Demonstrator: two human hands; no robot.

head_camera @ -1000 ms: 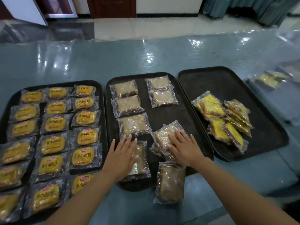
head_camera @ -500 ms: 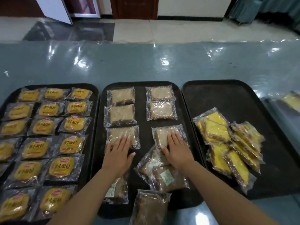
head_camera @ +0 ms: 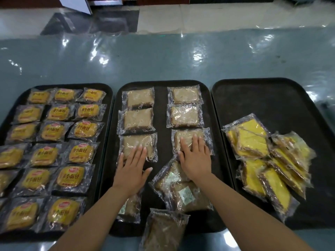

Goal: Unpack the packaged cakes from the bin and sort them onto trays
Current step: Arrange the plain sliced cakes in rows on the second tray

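Three black trays lie side by side. The middle tray [head_camera: 163, 113] holds brown packaged cakes in two columns. My left hand [head_camera: 133, 165] lies flat, fingers straight, on the third cake of the left column [head_camera: 135, 144]. My right hand [head_camera: 195, 156] presses flat on the third cake of the right column [head_camera: 188, 136]. Loose brown cakes [head_camera: 181, 189] are piled below my right hand, and one [head_camera: 163, 230] hangs over the tray's near edge. Another brown cake [head_camera: 129, 208] lies partly under my left forearm.
The left tray [head_camera: 107, 91] is filled with rows of yellow round-cake packets [head_camera: 54, 131]. The right tray [head_camera: 262, 98] carries a loose heap of yellow sliced-cake packets [head_camera: 268, 156] at its near side, its far half bare. All trays sit on a glossy blue-grey table [head_camera: 163, 57].
Both hands slid forward with their cakes, bringing each packet up into its column. The camera view tilted and came closer to the trays.
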